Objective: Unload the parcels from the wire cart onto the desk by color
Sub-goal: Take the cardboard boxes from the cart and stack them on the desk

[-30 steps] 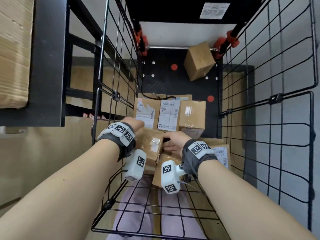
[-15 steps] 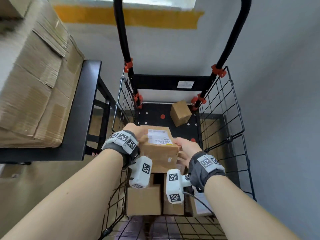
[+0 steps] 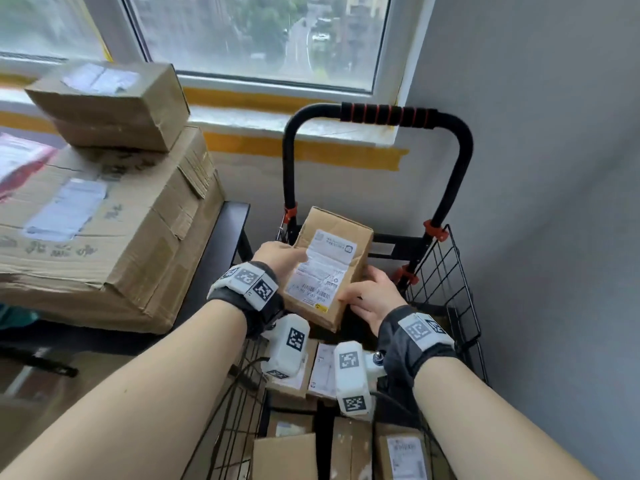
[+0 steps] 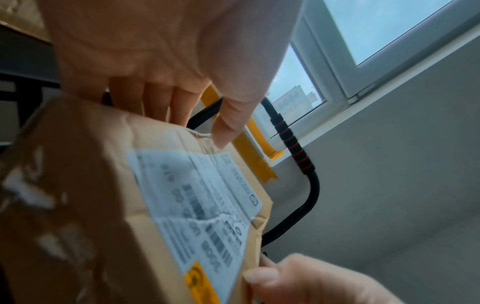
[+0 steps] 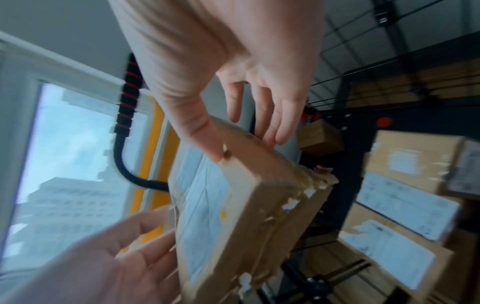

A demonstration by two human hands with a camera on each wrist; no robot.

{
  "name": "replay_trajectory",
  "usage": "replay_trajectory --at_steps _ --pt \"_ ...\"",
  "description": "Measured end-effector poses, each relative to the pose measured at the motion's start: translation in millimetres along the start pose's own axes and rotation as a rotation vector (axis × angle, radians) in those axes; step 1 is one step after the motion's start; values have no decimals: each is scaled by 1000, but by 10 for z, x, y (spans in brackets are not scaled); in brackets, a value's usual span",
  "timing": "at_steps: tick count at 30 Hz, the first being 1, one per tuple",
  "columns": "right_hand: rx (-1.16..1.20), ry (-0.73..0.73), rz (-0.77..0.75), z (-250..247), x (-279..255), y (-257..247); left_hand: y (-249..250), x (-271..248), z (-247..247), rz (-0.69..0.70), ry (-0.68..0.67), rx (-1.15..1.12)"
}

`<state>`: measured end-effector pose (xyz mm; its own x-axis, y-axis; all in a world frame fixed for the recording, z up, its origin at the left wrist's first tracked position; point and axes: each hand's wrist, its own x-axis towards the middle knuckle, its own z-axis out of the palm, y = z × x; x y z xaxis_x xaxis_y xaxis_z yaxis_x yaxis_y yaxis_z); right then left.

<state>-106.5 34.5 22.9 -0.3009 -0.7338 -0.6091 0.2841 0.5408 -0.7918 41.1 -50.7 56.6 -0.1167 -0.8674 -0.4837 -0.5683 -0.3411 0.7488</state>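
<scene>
A brown cardboard parcel with a white shipping label is held in the air above the wire cart, tilted with its far end up. My left hand grips its left side, thumb on top and fingers behind, as the left wrist view shows on the parcel. My right hand grips the near right corner, thumb at the label edge and fingers under the parcel. Several more brown parcels lie in the cart below. The black desk stands directly left of the cart.
A large brown carton fills the desk's near end, with a smaller brown box stacked on it. The cart's black handle rises behind the parcel, below a window. A grey wall closes the right side.
Both hands have lifted the parcel out of the cart, from down among the other parcels to above the rim. My view has risen from the cart floor to the desk and window.
</scene>
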Motion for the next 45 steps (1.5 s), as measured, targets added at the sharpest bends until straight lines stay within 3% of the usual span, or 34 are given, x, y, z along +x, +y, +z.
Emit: replay_trajectory --at_steps 3,10,15,23,29,32,35,38,40,42,45 --pt "-3 -65 -70 146 -109 -296 152 -159 -282 94 96 -39" --pt "-106 -191 -298 620 -288 -942 193 -492 -996 48 217 -324" --pt "-197 -313 -455 1251 -513 -1224 104 -701 -1572 27 335 -354" --pt "-424 -366 -593 2383 -701 -1471 -252 -622 -2593 -45 302 -374" --pt "-563 -228 -683 3352 -567 -1735 -644 -200 -3526 -88 128 -320" --pt "-656 -153 -676 3718 -391 -1781 -819 50 -3929 -66 125 -246" --pt "-717 -85 -651 3890 -239 -1676 -970 262 -4279 30 284 -144" --pt "-624 163 -595 3757 -274 -1601 -937 411 -4476 99 272 -4" --pt "-701 288 -492 3605 -356 -1585 -804 489 -4516 152 244 31" --pt "-749 253 -273 3491 -472 -1560 -651 551 -4505 191 223 59" --pt "-737 89 -22 3483 -643 -1468 -517 651 -4432 201 159 152"
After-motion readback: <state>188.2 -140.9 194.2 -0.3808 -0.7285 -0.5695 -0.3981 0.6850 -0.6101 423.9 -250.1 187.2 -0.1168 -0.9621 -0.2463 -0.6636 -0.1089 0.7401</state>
